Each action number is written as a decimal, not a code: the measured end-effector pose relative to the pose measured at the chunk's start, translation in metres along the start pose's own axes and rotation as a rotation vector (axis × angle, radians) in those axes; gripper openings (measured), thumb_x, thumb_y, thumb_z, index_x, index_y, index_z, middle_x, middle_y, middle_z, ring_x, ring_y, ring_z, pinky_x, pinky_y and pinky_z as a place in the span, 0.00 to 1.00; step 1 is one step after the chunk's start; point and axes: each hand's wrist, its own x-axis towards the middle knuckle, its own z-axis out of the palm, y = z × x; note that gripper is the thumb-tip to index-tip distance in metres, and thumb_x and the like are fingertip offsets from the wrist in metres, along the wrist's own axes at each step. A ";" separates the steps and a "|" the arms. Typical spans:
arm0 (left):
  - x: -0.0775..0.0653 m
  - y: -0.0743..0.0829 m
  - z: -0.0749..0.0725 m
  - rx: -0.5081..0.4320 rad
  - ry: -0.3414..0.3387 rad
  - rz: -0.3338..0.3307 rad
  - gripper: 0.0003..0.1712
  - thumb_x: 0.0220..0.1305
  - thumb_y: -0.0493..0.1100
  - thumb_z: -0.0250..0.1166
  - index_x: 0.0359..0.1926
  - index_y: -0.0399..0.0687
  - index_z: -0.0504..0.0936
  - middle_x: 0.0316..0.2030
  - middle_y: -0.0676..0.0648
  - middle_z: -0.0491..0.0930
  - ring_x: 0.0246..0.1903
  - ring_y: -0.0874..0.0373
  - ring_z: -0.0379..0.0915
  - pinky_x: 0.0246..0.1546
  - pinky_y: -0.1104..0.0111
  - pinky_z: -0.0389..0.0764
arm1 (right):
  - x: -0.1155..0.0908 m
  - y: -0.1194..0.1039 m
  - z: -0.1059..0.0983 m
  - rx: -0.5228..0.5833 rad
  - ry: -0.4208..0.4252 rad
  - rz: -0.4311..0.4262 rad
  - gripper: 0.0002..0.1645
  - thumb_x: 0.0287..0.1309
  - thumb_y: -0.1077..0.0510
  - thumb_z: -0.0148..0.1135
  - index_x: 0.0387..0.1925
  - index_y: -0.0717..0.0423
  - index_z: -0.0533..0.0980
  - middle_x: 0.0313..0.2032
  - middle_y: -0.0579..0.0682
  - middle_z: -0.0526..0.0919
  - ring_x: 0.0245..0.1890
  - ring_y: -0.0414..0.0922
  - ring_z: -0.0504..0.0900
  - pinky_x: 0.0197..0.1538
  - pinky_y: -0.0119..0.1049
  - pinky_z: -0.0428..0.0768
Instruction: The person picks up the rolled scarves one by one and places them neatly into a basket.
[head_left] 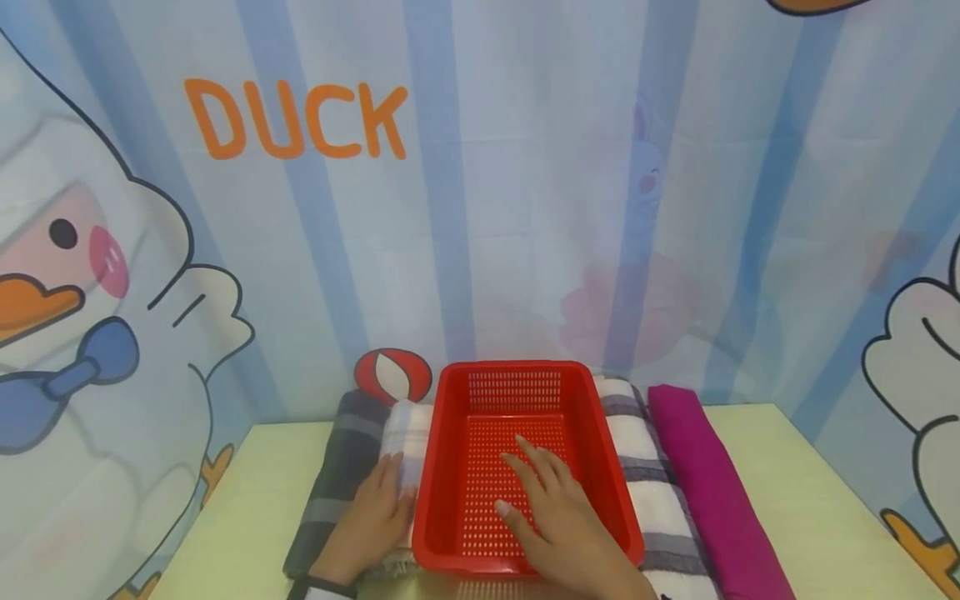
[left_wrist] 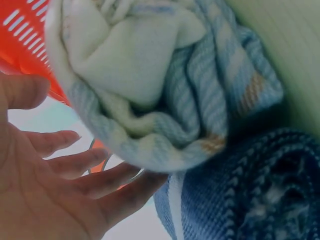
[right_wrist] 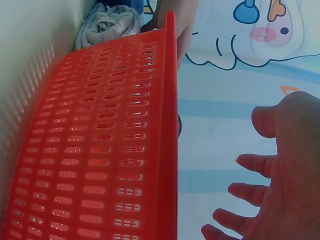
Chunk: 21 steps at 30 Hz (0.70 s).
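Note:
A red plastic basket (head_left: 525,467) with slotted walls stands in the middle of the table. To its left lies a rolled white plaid cloth (head_left: 405,433), its coiled end and bluish-tan stripes showing in the left wrist view. My left hand (head_left: 371,521) is at this roll, fingers spread and mostly straight; whether they touch it I cannot tell. Over the basket's near right part hovers my right hand (head_left: 558,521), fingers apart and holding nothing. In the right wrist view that right hand (right_wrist: 270,185) is above the basket's rim, clear of it. Nothing lies inside the basket.
Left of the white roll is a dark grey-blue rolled cloth (head_left: 337,475). On the basket's right lie a white and grey striped cloth (head_left: 652,492) and a magenta roll (head_left: 720,492). A duck-print curtain (head_left: 525,208) hangs behind the pale table (head_left: 232,508).

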 end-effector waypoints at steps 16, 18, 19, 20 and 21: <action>0.005 -0.009 0.006 -0.004 -0.060 -0.041 0.41 0.65 0.50 0.56 0.68 0.28 0.53 0.66 0.25 0.53 0.60 0.32 0.56 0.53 0.39 0.67 | 0.003 0.002 -0.001 -0.006 0.003 0.033 0.43 0.59 0.26 0.40 0.71 0.40 0.52 0.71 0.44 0.50 0.67 0.51 0.49 0.56 0.63 0.68; 0.006 -0.010 0.007 -0.010 -0.072 -0.053 0.41 0.65 0.50 0.56 0.68 0.28 0.52 0.66 0.24 0.52 0.59 0.32 0.57 0.53 0.39 0.68 | 0.003 0.001 -0.001 0.000 0.007 0.035 0.43 0.59 0.26 0.39 0.71 0.40 0.53 0.71 0.44 0.50 0.67 0.51 0.49 0.56 0.63 0.68; 0.007 -0.010 0.008 -0.010 -0.079 -0.061 0.41 0.66 0.51 0.56 0.68 0.28 0.52 0.66 0.24 0.52 0.59 0.32 0.57 0.52 0.40 0.68 | 0.003 0.001 -0.001 0.003 0.008 0.037 0.43 0.59 0.26 0.39 0.71 0.40 0.53 0.71 0.44 0.50 0.67 0.51 0.49 0.56 0.63 0.68; 0.007 -0.010 0.008 -0.012 -0.087 -0.070 0.41 0.65 0.51 0.56 0.67 0.27 0.52 0.65 0.24 0.52 0.58 0.32 0.58 0.51 0.40 0.69 | 0.003 0.001 -0.001 0.008 0.007 0.037 0.43 0.59 0.26 0.39 0.71 0.39 0.52 0.71 0.44 0.49 0.67 0.51 0.49 0.56 0.63 0.68; 0.007 -0.010 0.009 -0.016 -0.093 -0.077 0.41 0.65 0.51 0.56 0.67 0.27 0.52 0.65 0.24 0.52 0.58 0.32 0.59 0.51 0.40 0.70 | 0.003 0.001 0.000 0.012 0.006 0.038 0.43 0.60 0.26 0.38 0.71 0.39 0.53 0.72 0.44 0.49 0.67 0.51 0.49 0.56 0.63 0.68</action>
